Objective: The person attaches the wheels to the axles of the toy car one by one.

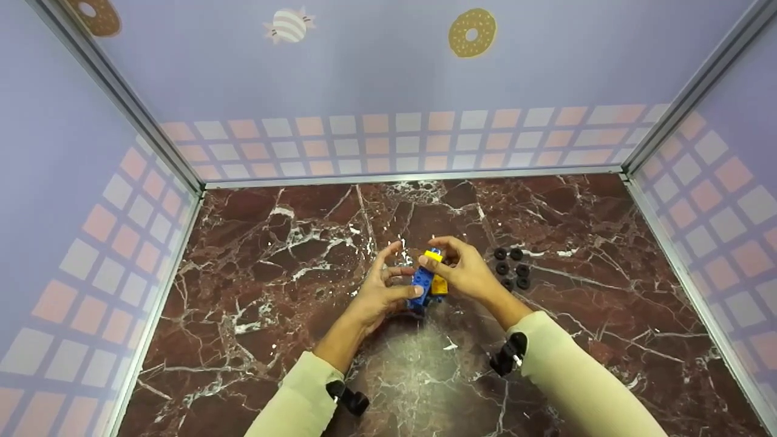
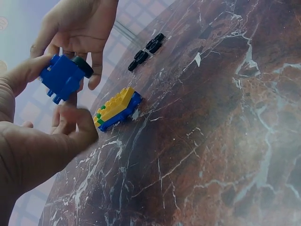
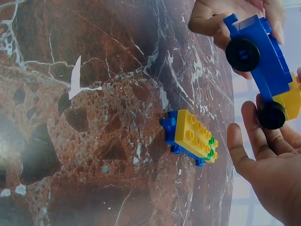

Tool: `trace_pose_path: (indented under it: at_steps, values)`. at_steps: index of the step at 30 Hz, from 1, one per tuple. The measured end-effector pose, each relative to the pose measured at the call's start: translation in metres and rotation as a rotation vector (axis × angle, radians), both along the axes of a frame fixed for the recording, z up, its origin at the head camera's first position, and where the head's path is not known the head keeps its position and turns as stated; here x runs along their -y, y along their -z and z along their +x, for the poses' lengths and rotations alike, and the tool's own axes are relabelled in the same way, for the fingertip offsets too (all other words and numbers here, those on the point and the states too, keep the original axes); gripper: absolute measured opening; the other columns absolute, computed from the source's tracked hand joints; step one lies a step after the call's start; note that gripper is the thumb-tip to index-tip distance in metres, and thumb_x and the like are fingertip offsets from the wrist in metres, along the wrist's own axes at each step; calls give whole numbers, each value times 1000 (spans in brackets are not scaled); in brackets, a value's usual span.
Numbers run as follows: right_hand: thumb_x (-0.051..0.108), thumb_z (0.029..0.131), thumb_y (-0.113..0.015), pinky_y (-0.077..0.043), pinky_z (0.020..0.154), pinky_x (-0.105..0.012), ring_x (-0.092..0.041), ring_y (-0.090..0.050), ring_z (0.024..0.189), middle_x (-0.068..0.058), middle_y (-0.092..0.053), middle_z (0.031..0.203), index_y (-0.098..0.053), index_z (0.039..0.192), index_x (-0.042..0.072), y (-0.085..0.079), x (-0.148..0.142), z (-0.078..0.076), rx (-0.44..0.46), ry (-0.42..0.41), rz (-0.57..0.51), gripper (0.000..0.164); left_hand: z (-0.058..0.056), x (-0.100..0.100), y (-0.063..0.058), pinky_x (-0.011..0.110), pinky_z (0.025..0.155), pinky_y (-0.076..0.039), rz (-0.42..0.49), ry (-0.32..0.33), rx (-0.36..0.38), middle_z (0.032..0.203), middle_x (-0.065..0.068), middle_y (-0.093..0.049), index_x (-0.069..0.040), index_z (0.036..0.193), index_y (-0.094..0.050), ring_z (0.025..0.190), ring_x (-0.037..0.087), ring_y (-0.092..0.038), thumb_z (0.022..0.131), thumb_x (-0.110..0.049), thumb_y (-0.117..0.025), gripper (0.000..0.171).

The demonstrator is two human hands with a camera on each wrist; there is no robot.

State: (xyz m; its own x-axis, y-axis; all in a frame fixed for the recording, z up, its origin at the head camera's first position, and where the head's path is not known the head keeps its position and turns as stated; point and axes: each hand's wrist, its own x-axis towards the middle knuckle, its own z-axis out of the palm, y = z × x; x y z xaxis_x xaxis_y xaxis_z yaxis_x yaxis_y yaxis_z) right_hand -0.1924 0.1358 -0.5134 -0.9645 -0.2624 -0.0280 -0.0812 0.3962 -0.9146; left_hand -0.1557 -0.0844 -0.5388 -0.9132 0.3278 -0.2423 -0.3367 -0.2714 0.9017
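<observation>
A blue toy car (image 1: 422, 282) built of bricks is held between both hands above the table. Two black wheels show along its side in the right wrist view, with a yellow brick (image 3: 290, 100) at one end. My left hand (image 1: 377, 295) pinches the blue end, thumb on the studded top. At the other end my right hand (image 1: 466, 271) grips the car by the yellow brick (image 1: 433, 257), its thumb on top. Below the held car, a second toy vehicle (image 3: 188, 136) stands on the table, with a blue base, yellow bricks and some green; no tyres show on it.
Several black tyres (image 1: 502, 268) lie grouped on the marbled table (image 1: 273, 303), to the right of the right hand. Patterned panels (image 1: 376, 73) wall in the back and both sides. A strap-on black device (image 1: 510, 354) sits at each wrist.
</observation>
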Motion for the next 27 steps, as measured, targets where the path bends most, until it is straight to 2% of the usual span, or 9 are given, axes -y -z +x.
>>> trace_pose_path:
  at_steps: [7,12,15,21,23,27]
  values:
    - [28,104,-79,-53,72,-24,-14,-62,83,-14,-75,102,-64,145,-1,4,-5,-1,15,20,-11,52,-4,0,1,32,78,-61,-34,-83,-1,148,26,-51,-25,173,-30,100,21,-70,89,2,-84,104]
    - [26,105,-77,-57,77,-23,-12,-67,89,-22,-78,119,-63,145,-2,5,-7,2,36,11,-39,51,-6,-2,2,32,82,-64,-15,-151,22,152,27,-47,-26,172,-32,102,21,-70,89,4,-82,101]
    - [23,105,-76,-60,86,-28,-13,-71,95,-25,-76,125,-63,144,-3,5,-7,5,51,9,-55,49,-7,-2,3,29,83,-64,6,-194,20,148,25,-50,-25,171,-34,101,20,-68,90,6,-81,98]
    - [22,106,-74,-68,97,-46,-19,-75,101,-25,-76,122,-63,143,-8,8,-6,10,104,-33,-94,49,-9,-3,3,30,81,-64,48,-260,12,132,12,-57,-22,169,-38,98,17,-68,92,7,-78,91]
    - [23,107,-73,-70,94,-45,-20,-75,101,-23,-77,120,-65,141,-9,9,-5,13,124,-58,-95,47,-9,-2,2,32,82,-65,56,-275,14,132,12,-56,-21,169,-39,99,17,-67,92,7,-77,90]
    - [25,107,-72,-66,81,-31,-22,-74,94,-19,-79,111,-71,134,-7,8,-3,18,113,-111,-55,42,-10,-3,1,31,82,-60,58,-297,15,136,16,-55,-22,168,-40,99,16,-66,93,6,-76,88]
